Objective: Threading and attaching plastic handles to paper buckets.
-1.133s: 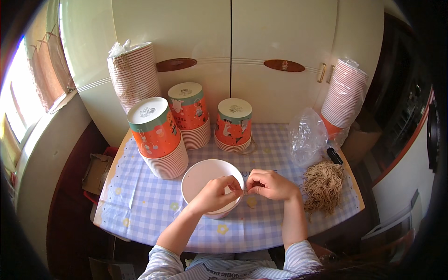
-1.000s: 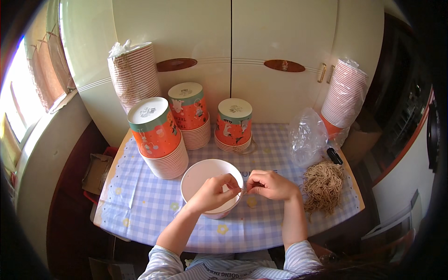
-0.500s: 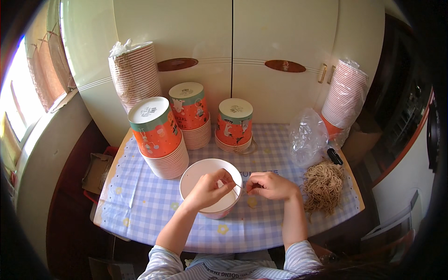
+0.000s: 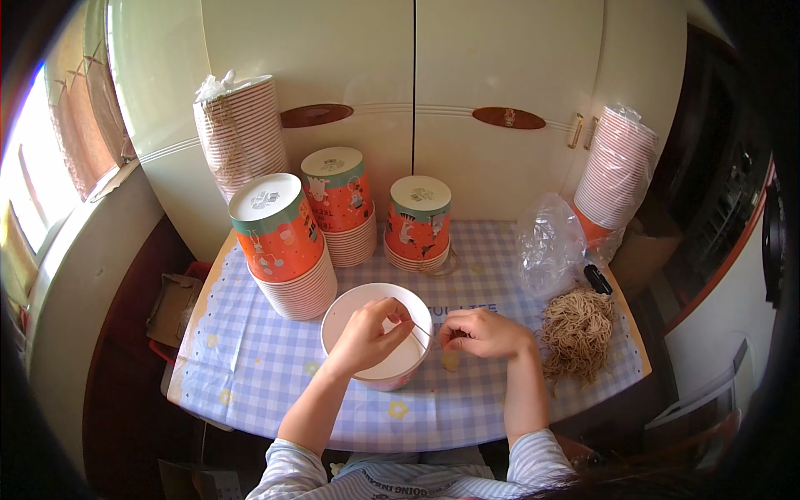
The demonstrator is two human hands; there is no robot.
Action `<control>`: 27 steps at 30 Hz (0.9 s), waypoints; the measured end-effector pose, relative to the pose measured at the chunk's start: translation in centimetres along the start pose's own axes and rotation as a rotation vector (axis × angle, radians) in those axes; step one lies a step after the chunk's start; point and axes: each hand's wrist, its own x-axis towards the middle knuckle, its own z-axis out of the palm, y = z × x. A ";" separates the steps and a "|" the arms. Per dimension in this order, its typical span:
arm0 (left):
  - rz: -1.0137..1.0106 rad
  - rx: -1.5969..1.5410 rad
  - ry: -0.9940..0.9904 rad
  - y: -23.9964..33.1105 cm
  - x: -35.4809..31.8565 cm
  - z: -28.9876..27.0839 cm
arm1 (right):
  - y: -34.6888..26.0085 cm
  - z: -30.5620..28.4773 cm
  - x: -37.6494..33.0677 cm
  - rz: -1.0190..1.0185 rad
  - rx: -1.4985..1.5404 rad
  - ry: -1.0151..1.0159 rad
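An upright white paper bucket (image 4: pixel 337 321) stands open end up at the table's front middle. Above its mouth, my left hand (image 4: pixel 371 335) pinches a thin cord (image 4: pixel 422 329) between thumb and fingertips. That cord slants over the right part of the rim toward my right hand (image 4: pixel 483 332). The right hand is closed just outside the rim, fingers curled inward; whatever its fingertips hold is hidden. A heap of tan cords (image 4: pixel 577 333) lies to the right of the right hand.
Upturned orange-and-green bucket stacks stand behind: left front (image 4: pixel 279 229), left back (image 4: pixel 337 196) and middle (image 4: pixel 418 223). Wrapped stacks rise at the far left (image 4: pixel 242 133) and far right (image 4: pixel 615 171). A crumpled clear bag (image 4: pixel 550 246) and black object (image 4: pixel 597 279) sit near the cords. Cupboard doors (image 4: pixel 508 58) close off the back.
My left hand has shifted very slightly left, and more of the cord shows between the two hands. The right hand and the bucket have hardly moved.
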 end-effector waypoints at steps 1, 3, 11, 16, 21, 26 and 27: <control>0.001 0.000 0.000 0.1 0.0 0.0 | 0.1 0.0 -0.1 0.000 -0.001 0.001; 0.020 0.038 0.005 0.4 0.0 0.1 | 0.4 0.1 -0.2 -0.037 0.007 0.051; 0.066 0.054 -0.029 0.2 -0.3 0.7 | -0.1 0.7 -0.9 0.020 0.003 0.069; 0.090 0.077 -0.061 0.6 -0.7 1.4 | 0.8 3.8 -2.6 0.093 0.051 0.167; 0.106 0.132 -0.079 0.9 -2.3 2.2 | 1.8 9.5 -4.6 0.219 0.548 0.365; 0.317 0.328 0.117 0.7 -5.6 2.7 | 0.8 14.4 -5.8 0.244 0.971 0.521; 0.342 0.389 0.181 1.0 -6.4 2.8 | 0.5 15.4 -6.2 0.239 1.136 0.542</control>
